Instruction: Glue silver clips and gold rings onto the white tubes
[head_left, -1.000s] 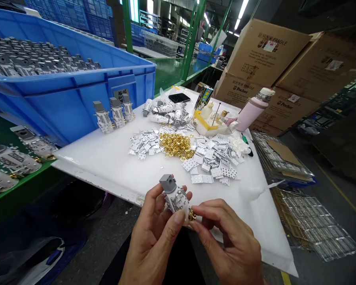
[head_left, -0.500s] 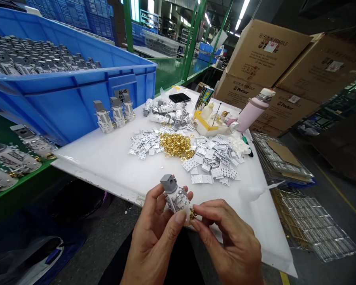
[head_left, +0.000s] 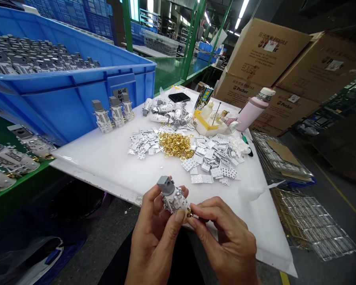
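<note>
My left hand [head_left: 158, 233] is closed around a small white model part [head_left: 175, 200] with a grey block-shaped top, held tilted above the table's front edge. At the part's lower right end, my right hand [head_left: 225, 233] pinches a small gold ring-like piece [head_left: 189, 213] between thumb and index finger; the piece touches the model part. Beyond the hands lies a pile of gold rings [head_left: 175, 144]. White perforated plates [head_left: 216, 156] are heaped to its right, and more white plates [head_left: 144, 142] to its left.
A blue crate [head_left: 77, 87] full of similar parts stands at left. Three finished-looking model parts [head_left: 116, 111] stand beside it. At the back are a phone [head_left: 179, 97], a yellow-edged tray [head_left: 209, 128] and a pink bottle [head_left: 253, 110]. Cardboard boxes [head_left: 267, 59] are stacked at right.
Both hands, with the model part and the gold piece, have shifted slightly left. The grip of each hand looks the same.
</note>
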`<action>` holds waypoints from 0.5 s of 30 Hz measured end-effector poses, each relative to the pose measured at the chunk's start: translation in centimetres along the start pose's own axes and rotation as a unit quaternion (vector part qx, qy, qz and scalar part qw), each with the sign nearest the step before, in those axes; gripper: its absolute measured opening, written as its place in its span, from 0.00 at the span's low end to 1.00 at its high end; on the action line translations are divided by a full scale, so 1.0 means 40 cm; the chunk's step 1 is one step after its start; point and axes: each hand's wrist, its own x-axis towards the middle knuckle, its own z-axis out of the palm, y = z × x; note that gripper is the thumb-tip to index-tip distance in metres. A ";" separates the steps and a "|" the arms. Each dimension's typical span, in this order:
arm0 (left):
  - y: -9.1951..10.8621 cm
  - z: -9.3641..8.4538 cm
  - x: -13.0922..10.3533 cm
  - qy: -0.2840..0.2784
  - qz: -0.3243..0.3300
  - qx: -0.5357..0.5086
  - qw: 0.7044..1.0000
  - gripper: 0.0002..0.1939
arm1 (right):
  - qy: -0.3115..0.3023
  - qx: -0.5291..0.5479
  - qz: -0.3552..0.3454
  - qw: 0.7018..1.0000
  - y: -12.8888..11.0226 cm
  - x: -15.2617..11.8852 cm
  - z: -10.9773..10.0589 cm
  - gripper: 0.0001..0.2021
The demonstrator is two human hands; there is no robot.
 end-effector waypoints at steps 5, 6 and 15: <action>0.002 0.002 0.004 -0.014 -0.023 -0.017 0.999 0.18 | -0.041 -0.015 -0.055 0.998 0.008 0.003 -0.014 0.14; 0.003 0.003 0.003 -0.013 -0.022 -0.017 1.000 0.17 | -0.045 -0.016 -0.063 0.997 0.010 0.004 -0.016 0.14; 0.003 0.015 0.010 -0.012 -0.017 -0.020 1.000 0.18 | -0.046 -0.004 -0.042 0.998 0.028 0.002 -0.016 0.14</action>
